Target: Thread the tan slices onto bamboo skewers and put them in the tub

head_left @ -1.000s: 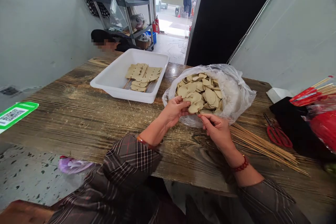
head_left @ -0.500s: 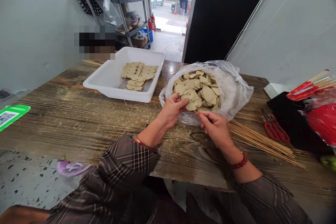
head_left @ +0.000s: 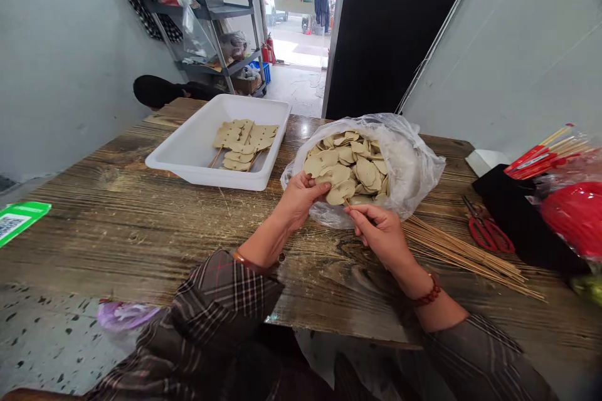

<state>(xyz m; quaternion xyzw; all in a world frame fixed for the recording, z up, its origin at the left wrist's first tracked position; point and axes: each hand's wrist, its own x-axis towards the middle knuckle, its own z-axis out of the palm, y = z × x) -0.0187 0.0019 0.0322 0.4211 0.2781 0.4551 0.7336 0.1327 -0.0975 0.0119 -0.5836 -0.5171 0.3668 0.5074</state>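
Note:
A clear plastic bag [head_left: 411, 163] lies open on the wooden table, full of flat, round beige slices [head_left: 369, 173]. At its near edge my left hand [head_left: 298, 199] pinches a few overlapping slices [head_left: 339, 192] between thumb and fingers. My right hand [head_left: 376, 225] is closed on a thin wooden skewer [head_left: 347, 202], whose upper part meets the held slices. To the left, a white tray [head_left: 207, 177] contains several skewered slices [head_left: 244, 143]. Loose bamboo skewers [head_left: 470, 254] lie to the right of my right hand.
Red-handled scissors [head_left: 491, 235] and a black box [head_left: 522, 219] with red-wrapped sticks stand at the right. A green card [head_left: 21, 220] is at the far left. Behind the table are a grey shelf cart [head_left: 230, 11] and a doorway.
The whole view has shifted slightly. My hands keep nearly the same pose at the bag, with the slices and the skewer still held.

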